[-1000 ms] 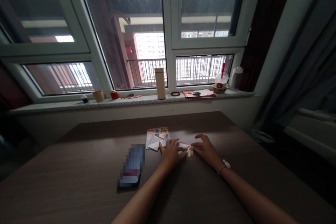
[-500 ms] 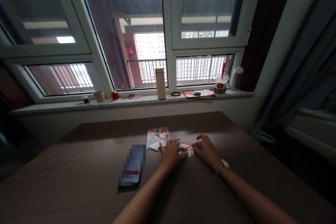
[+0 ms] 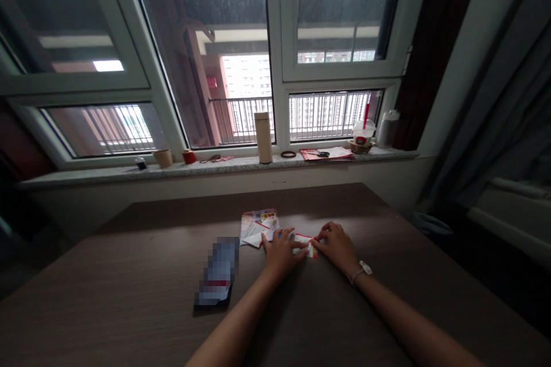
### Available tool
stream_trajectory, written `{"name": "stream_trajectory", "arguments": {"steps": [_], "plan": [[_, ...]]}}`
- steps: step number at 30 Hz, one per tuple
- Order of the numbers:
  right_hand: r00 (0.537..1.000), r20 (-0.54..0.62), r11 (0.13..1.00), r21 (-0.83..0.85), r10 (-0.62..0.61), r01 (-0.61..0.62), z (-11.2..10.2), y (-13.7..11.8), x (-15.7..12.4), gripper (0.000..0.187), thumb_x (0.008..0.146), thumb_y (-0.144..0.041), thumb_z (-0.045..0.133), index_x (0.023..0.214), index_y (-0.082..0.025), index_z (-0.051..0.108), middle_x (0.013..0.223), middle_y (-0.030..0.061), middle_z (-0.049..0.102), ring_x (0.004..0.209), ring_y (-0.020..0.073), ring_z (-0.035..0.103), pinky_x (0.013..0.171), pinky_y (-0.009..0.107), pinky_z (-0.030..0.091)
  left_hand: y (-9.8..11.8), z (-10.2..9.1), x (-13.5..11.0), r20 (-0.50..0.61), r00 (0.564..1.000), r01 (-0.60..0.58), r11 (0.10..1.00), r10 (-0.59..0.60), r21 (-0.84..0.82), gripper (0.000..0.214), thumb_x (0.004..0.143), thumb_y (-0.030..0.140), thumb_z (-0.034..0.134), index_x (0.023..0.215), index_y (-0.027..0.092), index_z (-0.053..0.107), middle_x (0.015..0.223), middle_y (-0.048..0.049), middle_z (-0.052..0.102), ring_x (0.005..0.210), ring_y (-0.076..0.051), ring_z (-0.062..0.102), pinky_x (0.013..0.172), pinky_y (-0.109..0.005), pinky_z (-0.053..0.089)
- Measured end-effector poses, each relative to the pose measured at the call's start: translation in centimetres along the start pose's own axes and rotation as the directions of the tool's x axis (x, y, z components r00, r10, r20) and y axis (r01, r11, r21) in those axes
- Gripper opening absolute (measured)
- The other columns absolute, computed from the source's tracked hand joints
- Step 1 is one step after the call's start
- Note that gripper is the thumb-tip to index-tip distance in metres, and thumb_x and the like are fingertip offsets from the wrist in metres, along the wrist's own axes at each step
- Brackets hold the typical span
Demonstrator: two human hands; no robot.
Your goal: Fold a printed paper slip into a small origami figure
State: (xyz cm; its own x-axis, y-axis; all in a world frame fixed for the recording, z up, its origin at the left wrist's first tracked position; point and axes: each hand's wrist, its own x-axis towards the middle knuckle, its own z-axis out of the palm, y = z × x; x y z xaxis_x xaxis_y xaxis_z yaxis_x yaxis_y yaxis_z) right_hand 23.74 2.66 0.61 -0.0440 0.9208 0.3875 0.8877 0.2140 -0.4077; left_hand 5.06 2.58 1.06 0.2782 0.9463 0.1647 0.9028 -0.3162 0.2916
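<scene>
Near the lower middle of the frame, a small folded paper strip (image 3: 305, 245) lies on the wood-grain table (image 3: 107, 275) between the left hand (image 3: 282, 253) and right hand (image 3: 338, 246), apparently pressing rather than pinching; it looks light and flimsy, best taken by its edges.

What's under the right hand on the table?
The right hand has its fingertips on a small printed paper lying on the brown table. The paper's end beneath them is covered, and whatever lies under the palm cannot be seen.
</scene>
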Motion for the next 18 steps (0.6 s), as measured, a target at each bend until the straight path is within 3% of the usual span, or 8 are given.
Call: {"name": "stream_trajectory", "arguments": {"steps": [18], "plan": [[0.999,-0.010,0.999,0.030,-0.044,0.044,0.27,0.22,-0.71,0.025,0.077,-0.047,0.064,0.082,-0.023,0.067,0.099,0.0045,0.060,0.101,0.0216,0.053,0.089,0.032,0.041,-0.25,-0.06,-0.22,0.000,1.000,-0.001,0.999,0.001,-0.038,0.026,0.084,0.058,0.054,0.105,0.051,0.067,0.146,0.0063,0.042,0.137,-0.035,0.025,0.101,-0.076,-0.006]]}}
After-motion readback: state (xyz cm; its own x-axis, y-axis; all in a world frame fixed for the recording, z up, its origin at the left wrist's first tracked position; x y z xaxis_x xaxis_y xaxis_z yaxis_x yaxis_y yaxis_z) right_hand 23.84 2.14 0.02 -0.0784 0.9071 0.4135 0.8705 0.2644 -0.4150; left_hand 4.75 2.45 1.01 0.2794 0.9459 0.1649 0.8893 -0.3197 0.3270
